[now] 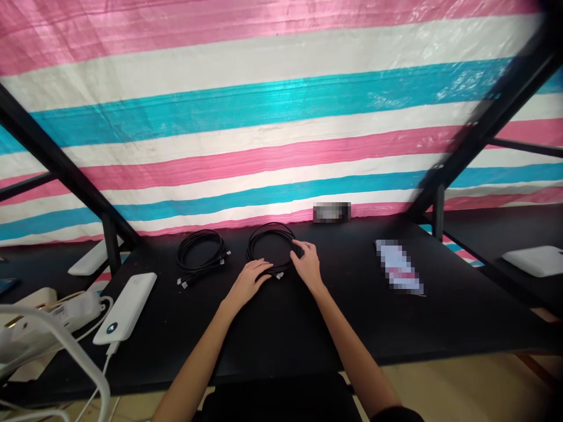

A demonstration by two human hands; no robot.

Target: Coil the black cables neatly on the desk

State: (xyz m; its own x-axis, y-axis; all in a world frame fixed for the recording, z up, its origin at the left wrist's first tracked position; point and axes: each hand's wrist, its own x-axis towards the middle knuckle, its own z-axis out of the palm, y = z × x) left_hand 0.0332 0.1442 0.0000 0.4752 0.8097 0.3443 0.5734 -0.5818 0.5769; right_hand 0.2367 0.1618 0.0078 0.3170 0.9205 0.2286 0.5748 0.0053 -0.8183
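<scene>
A coiled black cable [269, 227] lies on the black tabletop in front of me, with a pale connector end [280, 275] at its near side. My left hand [247, 285] is closed on the coil's near left edge, fingers curved over it and thumb towards me. On the coil's right side, my right hand [308, 265] grips the loops between thumb and fingers. To the left, apart from both hands, rests a second coiled black cable [200, 268]; its light connectors point right and towards me.
A white power bank [127, 308] with a plugged-in white cable lies left, near a white power strip [79, 310]. A blurred packet [398, 266] lies right, and a blurred small box [332, 212] at the back. Black frame bars flank the striped sheet [281, 140].
</scene>
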